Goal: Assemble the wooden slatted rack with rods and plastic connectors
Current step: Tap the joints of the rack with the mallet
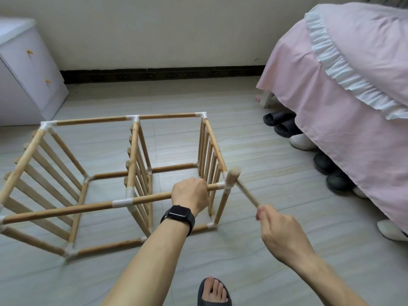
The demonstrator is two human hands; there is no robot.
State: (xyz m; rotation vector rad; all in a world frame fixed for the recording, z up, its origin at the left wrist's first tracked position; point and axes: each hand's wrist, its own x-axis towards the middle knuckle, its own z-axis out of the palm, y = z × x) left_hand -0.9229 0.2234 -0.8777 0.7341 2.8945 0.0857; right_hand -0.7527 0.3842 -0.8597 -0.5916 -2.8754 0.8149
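Observation:
The wooden slatted rack (92, 168) stands on the floor, built of three slatted panels joined by rods and white plastic connectors. My left hand (189, 193) grips the near top rod (152, 198) close to the right corner connector (227, 184). My right hand (276, 226) holds the thin handle of a small wooden mallet (233, 176). The mallet's head sits at that right corner connector, slightly blurred.
A bed with a pink cover (344, 107) fills the right side, with several shoes (284, 127) under its edge. A white cabinet (24, 74) stands at the back left. My foot in a dark sandal (214, 292) is at the bottom edge. Pale floor tiles surround the rack.

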